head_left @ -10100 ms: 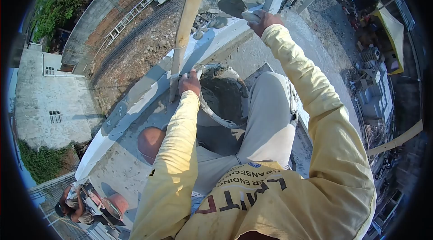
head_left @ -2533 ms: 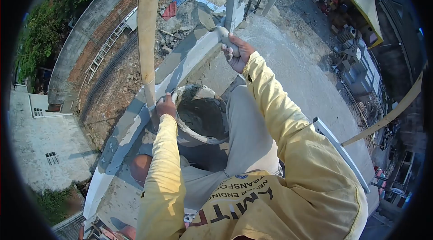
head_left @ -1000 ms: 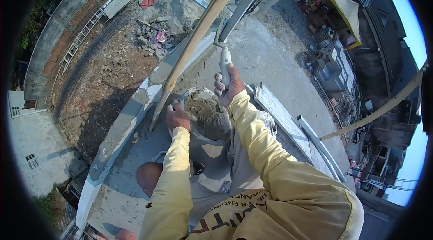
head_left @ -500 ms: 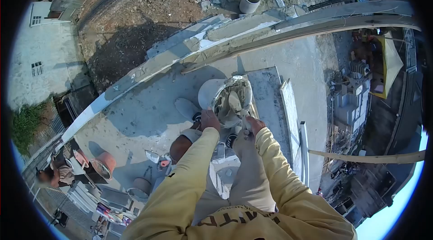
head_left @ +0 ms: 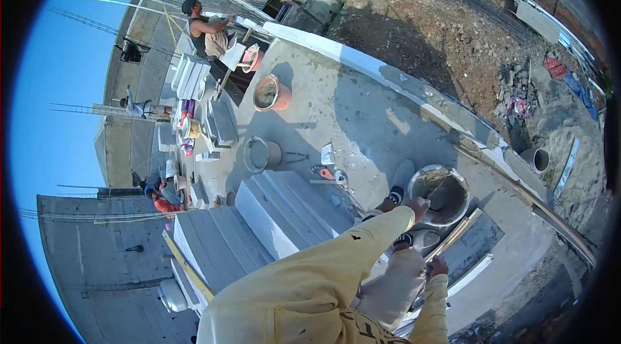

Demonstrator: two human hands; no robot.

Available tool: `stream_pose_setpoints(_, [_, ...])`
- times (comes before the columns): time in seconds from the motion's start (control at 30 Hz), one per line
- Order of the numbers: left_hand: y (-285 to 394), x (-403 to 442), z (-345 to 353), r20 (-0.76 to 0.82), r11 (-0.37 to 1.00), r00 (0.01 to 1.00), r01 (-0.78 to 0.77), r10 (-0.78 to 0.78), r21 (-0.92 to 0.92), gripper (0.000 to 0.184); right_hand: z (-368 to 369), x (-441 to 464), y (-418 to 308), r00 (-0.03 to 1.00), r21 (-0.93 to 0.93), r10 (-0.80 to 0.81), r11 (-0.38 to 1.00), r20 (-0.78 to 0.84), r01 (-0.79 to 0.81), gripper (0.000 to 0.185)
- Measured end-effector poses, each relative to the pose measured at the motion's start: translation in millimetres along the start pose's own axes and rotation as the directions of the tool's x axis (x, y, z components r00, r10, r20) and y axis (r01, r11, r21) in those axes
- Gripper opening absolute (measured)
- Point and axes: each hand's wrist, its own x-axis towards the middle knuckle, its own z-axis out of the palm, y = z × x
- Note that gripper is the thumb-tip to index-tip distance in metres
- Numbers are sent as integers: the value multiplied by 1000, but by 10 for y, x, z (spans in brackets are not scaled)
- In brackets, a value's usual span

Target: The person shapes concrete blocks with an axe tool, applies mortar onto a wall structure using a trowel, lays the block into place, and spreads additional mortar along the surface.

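One round, grey, mortar-caked bucket (head_left: 432,169) was where the trouble could start, imo. It sat on the grey concrete slab (head_left: 310,95) right by the person's feet, with wet grey mortar (head_left: 453,198) inside, and looked upright. The left-hand grip (head_left: 419,209) seemed curled over the near edge of the rim. The right-hand grip (head_left: 438,266) was lower down, near the close end of some thin tan wooden planks (head_left: 456,235); too small and shadowy to make out, so I honestly can't tell if it had hold of anything.

Biggest risk to me: with what looked like a hold on one side only, a hard tug could've tipped the bucket and slopped mortar over the grey-toed shoe (head_left: 424,238) just beside it. Those planks ran close alongside, so the base could've caught on them if dragged that way. Footing looked iffy too, since a stack of long pale-grey blocks (head_left: 291,211) crowded the other side, and a careless step back could've meant a stumble.
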Motion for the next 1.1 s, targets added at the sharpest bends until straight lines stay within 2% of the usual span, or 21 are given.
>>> stream_pose_setpoints(0.03, [77,-280,-102,-40,994,998,-51,48,-93,53,-106,-8,16,999,-49,10,999,-36,-12,13])
stream_pose_setpoints(0.1, [-483,-49,240,-200,932,967,-214,159,-291,52,-455,61,71,991,-76,53,995,-126,-63,14])
stream_pose_setpoints(0.2, [-624,-273,-7,-115,998,992,36,-43,-59,51,-884,268,250,964,-50,135,987,-227,-150,14])
stream_pose_setpoints(0.3, [-1223,-158,-38,-184,997,982,43,-31,60,47,-1110,352,485,951,-144,157,969,-268,-200,15])
stream_pose_setpoints(0.33, [-1638,44,-26,-139,956,979,-107,150,274,44,-1092,326,571,944,-185,149,960,-295,-210,14])
stream_pose_setpoints(0.37, [-2132,303,15,-57,850,949,-250,310,463,42,-1049,282,630,936,-230,142,947,-323,-223,14])
stream_pose_setpoints(0.4, [-1902,35,-313,56,688,893,-382,446,617,40,-938,233,664,931,-199,161,952,-328,-234,14])
stream_pose_setpoints(0.43, [-1633,-313,-603,-136,992,986,110,-101,60,31,-802,200,718,926,-166,177,956,-333,-242,14])
stream_pose_setpoints(0.47, [-1785,-369,-840,-61,994,994,97,-95,42,30,-589,137,737,922,-128,191,961,-337,-246,13])
stream_pose_setpoints(0.5, [-1942,-363,-1016,14,996,996,83,-84,25,30,-273,-15,635,923,-208,183,942,-339,-264,13])
stream_pose_setpoints(0.53, [-2102,-395,-1162,89,998,994,69,-70,7,30,-292,226,753,972,-623,-75,778,-221,-82,14])
stream_pose_setpoints(0.57, [-2270,-518,-1268,-60,998,998,16,-12,62,29,-215,505,870,966,-894,-258,434,-1,115,14])
stream_pose_setpoints(0.63, [-2555,-783,-1487,-187,995,982,14,5,100,31,39,572,871,940,-928,-293,270,176,258,16])
stream_pose_setpoints(0.7, [-2714,-1082,-1794,-148,993,985,101,-91,59,32,930,86,639,986,-648,-166,747,37,149,19])
stream_pose_setpoints(0.77, [-3025,-1153,-1901,-66,971,973,228,-223,67,33,1644,-336,290,1000,-463,-16,886,7,17,18])
stream_pose_setpoints(0.8, [-3274,-1130,-1859,-8,946,951,308,-309,101,35,1853,-444,217,998,-360,61,931,6,-55,17])
stream_pose_setpoints(0.9, [-3723,-1293,-1777,65,945,955,273,-288,181,38,2149,-407,217,993,-308,-22,950,113,56,23])
stream_pose_setpoints(0.93, [-3873,-1316,-1709,92,950,959,248,-269,189,39,2232,-396,207,992,-328,-3,944,123,44,23])
stream_pose_setpoints(1.03, [-4043,-1377,-1566,118,965,964,223,-239,135,44,2395,-428,197,987,-355,34,934,158,25,21])
stream_pose_setpoints(1.07, [-4065,-1425,-1537,156,976,969,169,-190,137,47,2404,-440,212,991,-372,27,928,130,24,21])
stream_pose_setpoints(1.1, [-4104,-1435,-1469,81,956,953,293,-293,22,47,2385,-448,243,995,-390,22,921,101,19,20])
